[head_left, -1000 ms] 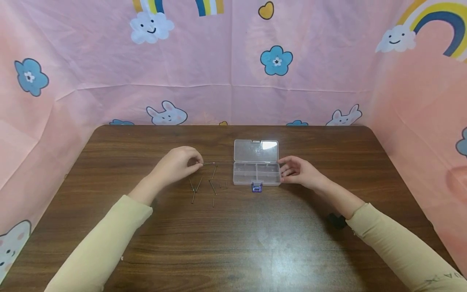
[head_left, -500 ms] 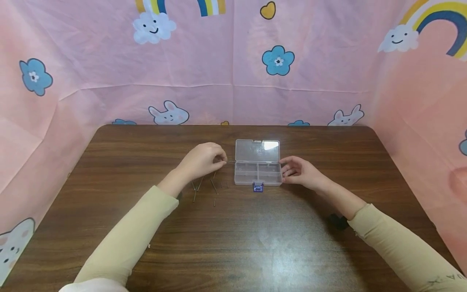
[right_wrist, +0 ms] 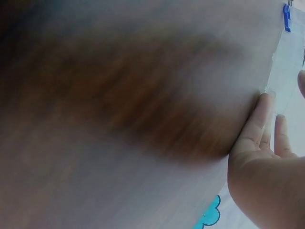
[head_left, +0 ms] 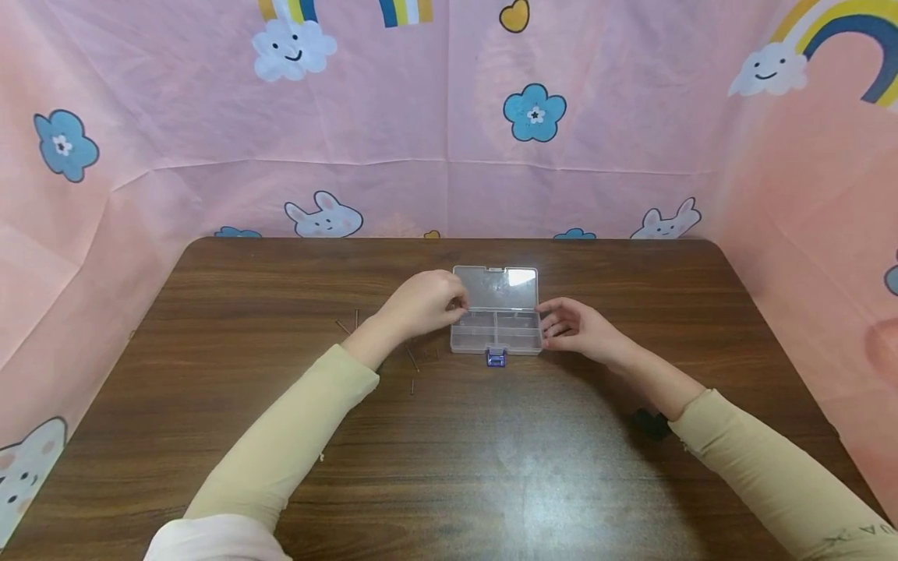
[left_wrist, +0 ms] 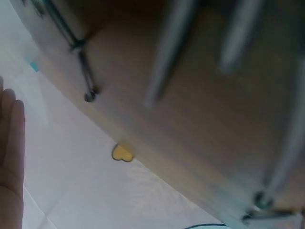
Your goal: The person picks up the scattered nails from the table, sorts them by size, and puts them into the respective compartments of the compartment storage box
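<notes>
A clear plastic compartment box point(head_left: 471, 350) stands with its lid point(head_left: 491, 287) raised at the back and a blue latch point(head_left: 496, 358) at the front. My left hand point(head_left: 429, 302) is at its back left compartment, thumb and fingers curled together; the nail it pinches is hidden from the head view. My right hand point(head_left: 578, 331) rests its fingers against the box's right end, as the right wrist view also shows with the fingers point(right_wrist: 257, 119) fairly straight. Several loose nails point(head_left: 412, 359) lie left of the box, partly covered by the left forearm. The left wrist view shows blurred nails point(left_wrist: 169, 52) close up.
The brown wooden table point(head_left: 533, 483) carries everything. Pink cloth point(head_left: 393, 117) with cartoon prints hangs behind it and along both sides. Beneath the right wrist is a dark object point(head_left: 651, 425).
My left hand has moved right, carrying a nail from the loose nails to the box's back left compartment; the nail has passed out of sight. The right hand stays at the box.
</notes>
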`<act>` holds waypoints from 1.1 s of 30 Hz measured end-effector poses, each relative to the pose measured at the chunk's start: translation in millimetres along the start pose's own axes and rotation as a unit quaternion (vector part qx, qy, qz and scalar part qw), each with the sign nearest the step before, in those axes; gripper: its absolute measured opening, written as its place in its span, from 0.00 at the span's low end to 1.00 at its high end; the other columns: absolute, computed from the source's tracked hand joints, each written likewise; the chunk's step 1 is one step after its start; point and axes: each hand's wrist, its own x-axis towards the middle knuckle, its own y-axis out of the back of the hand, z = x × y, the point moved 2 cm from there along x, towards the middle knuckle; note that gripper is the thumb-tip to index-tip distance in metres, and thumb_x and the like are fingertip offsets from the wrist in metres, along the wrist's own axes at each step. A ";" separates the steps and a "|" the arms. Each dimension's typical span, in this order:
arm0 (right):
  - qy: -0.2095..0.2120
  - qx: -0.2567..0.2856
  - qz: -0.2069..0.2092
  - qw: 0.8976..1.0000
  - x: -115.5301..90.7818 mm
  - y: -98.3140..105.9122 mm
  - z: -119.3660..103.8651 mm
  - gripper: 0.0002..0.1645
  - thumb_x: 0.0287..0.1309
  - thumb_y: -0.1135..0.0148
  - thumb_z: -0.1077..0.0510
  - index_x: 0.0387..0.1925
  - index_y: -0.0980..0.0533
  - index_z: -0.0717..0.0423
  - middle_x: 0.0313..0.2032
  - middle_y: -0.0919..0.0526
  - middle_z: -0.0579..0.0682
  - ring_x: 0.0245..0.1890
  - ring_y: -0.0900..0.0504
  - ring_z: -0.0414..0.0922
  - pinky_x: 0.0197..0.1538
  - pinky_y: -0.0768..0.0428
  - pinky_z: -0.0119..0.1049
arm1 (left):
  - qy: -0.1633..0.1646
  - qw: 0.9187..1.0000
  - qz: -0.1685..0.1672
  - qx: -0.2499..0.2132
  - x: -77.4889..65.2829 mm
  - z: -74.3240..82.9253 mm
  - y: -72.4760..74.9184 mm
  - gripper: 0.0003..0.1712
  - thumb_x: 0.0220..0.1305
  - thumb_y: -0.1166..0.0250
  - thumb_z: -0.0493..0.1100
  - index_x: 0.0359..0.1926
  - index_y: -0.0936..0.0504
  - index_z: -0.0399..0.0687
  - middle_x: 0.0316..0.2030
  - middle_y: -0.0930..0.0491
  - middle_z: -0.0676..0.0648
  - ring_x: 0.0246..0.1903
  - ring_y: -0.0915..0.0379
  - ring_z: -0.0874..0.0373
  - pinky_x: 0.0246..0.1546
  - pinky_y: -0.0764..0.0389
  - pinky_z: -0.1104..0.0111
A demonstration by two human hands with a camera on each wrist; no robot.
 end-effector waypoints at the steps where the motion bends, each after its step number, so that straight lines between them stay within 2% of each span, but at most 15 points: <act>1: 0.001 0.000 0.000 1.000 0.0 0.0 0.0 0.34 0.66 0.31 0.67 0.70 0.31 0.67 0.56 0.18 0.68 0.48 0.18 0.41 0.51 0.18 0.26 | 0.000 1.000 -0.004 0.001 1.8 1.7 -0.9 0.04 0.68 0.30 0.36 0.36 0.10 0.46 0.36 0.11 0.50 0.39 0.17 0.56 0.48 0.14 0.63; 8: 0.004 0.004 0.002 1.000 0.1 -0.5 0.6 0.34 0.66 0.31 0.67 0.70 0.32 0.67 0.55 0.19 0.69 0.48 0.18 0.42 0.51 0.18 0.26 | -0.002 1.000 -0.024 0.014 10.5 8.7 -8.6 0.04 0.68 0.31 0.36 0.36 0.10 0.47 0.37 0.11 0.51 0.39 0.16 0.57 0.48 0.13 0.63; 18: 0.004 0.007 0.002 1.000 0.3 -0.9 1.2 0.34 0.66 0.31 0.68 0.71 0.32 0.67 0.55 0.19 0.69 0.48 0.18 0.42 0.51 0.18 0.26 | -0.001 0.999 -0.028 0.018 10.0 10.7 -9.1 0.03 0.67 0.28 0.38 0.34 0.10 0.48 0.35 0.11 0.51 0.38 0.16 0.56 0.47 0.13 0.62; 26: 0.006 0.007 0.002 1.000 -0.7 -0.9 -0.6 0.34 0.66 0.32 0.68 0.70 0.32 0.68 0.54 0.18 0.69 0.47 0.18 0.41 0.51 0.18 0.26 | -0.003 0.999 -0.029 0.016 8.1 11.1 0.2 0.03 0.67 0.28 0.37 0.37 0.09 0.48 0.39 0.10 0.50 0.43 0.14 0.55 0.51 0.13 0.62; 33: 0.009 0.001 0.001 1.000 -0.3 -1.3 0.1 0.34 0.66 0.31 0.68 0.70 0.32 0.67 0.54 0.18 0.69 0.47 0.18 0.41 0.51 0.18 0.26 | 0.013 1.000 -0.009 0.013 -3.5 -0.9 12.8 0.03 0.68 0.29 0.37 0.39 0.09 0.48 0.40 0.10 0.50 0.43 0.15 0.55 0.51 0.13 0.62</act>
